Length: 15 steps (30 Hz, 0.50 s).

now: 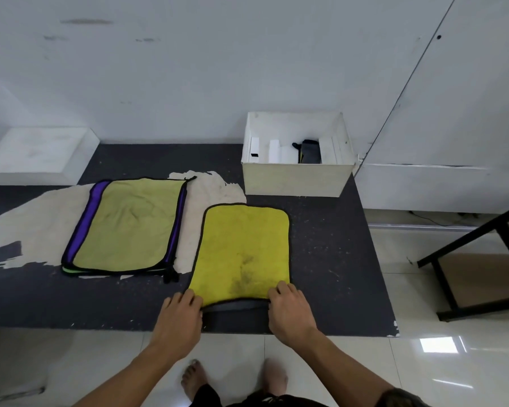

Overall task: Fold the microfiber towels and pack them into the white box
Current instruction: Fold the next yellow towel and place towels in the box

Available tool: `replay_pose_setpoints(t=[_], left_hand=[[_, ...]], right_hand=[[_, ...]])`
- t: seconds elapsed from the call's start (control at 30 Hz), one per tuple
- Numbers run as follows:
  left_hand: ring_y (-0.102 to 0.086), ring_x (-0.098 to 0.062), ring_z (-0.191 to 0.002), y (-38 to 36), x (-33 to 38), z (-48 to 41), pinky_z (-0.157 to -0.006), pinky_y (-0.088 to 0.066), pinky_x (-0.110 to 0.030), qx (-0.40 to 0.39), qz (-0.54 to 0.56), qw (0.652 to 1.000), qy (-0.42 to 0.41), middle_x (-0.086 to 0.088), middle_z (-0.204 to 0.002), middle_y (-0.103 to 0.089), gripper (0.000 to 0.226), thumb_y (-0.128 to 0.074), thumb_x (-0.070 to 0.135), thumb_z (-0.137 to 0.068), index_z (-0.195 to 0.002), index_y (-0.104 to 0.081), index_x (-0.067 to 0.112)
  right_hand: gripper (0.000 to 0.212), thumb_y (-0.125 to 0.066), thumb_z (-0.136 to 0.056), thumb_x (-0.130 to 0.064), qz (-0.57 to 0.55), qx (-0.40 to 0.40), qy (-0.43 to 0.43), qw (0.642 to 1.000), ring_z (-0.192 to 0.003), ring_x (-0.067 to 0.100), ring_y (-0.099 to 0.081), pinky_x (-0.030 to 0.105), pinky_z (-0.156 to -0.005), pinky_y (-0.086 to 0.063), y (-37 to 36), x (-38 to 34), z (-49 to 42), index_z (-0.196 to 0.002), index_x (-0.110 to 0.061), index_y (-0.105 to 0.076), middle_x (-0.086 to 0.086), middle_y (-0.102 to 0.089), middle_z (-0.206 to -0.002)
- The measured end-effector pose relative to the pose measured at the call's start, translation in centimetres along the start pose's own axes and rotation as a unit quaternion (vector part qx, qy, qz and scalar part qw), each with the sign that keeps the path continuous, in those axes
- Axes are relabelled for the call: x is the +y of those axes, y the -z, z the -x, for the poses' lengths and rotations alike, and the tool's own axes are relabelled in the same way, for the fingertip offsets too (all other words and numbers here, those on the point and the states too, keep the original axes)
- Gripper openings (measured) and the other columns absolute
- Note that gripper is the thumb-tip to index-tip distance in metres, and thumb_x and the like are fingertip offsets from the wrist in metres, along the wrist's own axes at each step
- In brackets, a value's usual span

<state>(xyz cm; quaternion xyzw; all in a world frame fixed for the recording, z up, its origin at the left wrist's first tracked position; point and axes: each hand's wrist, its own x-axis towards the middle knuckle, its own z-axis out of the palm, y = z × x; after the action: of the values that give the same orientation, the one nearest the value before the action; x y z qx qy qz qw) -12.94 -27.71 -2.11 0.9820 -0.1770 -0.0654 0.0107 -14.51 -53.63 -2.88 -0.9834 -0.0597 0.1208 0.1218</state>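
A yellow microfiber towel (243, 248) with a black hem lies flat on the dark mat (329, 259), a dark smudge near its middle. My left hand (179, 314) pinches its near left corner and my right hand (290, 308) pinches its near right corner, lifting the near edge slightly. To the left rests a stack of towels (127, 227), olive-green on top with purple edges. The white box (297, 177) stands behind the yellow towel, open at the top, with a folded dark towel (309, 151) inside.
White dividers (274, 151) sit inside the box. A worn pale patch (36, 224) shows on the mat under the stack. A black-framed table (476, 265) stands at the right. A white ledge (36, 154) is at the back left. My bare feet (194, 380) are on the tiled floor.
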Motion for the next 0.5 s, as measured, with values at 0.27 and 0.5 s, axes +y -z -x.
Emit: replay_pose_setpoints(t=[0.27,0.5], left_hand=[[-0.055,-0.02,-0.067,0.6,-1.1,-0.1,-0.058,-0.037,-0.03,-0.008,0.044,0.999,0.008,0.005,-0.078,-0.059,0.036,-0.08,0.0,-0.058,-0.079,-0.064,0.023],[-0.06,-0.025,-0.09,3.8,-2.7,-4.3,-0.077,-0.043,-0.039,0.045,0.154,0.983,0.084,-0.002,-0.097,-0.064,0.012,-0.065,0.011,-0.088,-0.099,-0.068,0.015]], right_hand=[[0.024,-0.054,-0.085,-0.009,-0.044,-0.002,-0.063,0.997,-0.102,0.024,-0.051,0.035,-0.083,-0.048,1.3,1.5,-0.4,-0.105,-0.018,-0.064,0.004,-0.06,-0.108],[0.004,-0.068,-0.088,-0.021,-0.297,0.053,-0.186,0.935,-0.083,0.015,-0.062,0.025,-0.07,-0.045,4.6,4.7,-3.2,-0.092,-0.022,-0.067,-0.003,-0.07,-0.091]])
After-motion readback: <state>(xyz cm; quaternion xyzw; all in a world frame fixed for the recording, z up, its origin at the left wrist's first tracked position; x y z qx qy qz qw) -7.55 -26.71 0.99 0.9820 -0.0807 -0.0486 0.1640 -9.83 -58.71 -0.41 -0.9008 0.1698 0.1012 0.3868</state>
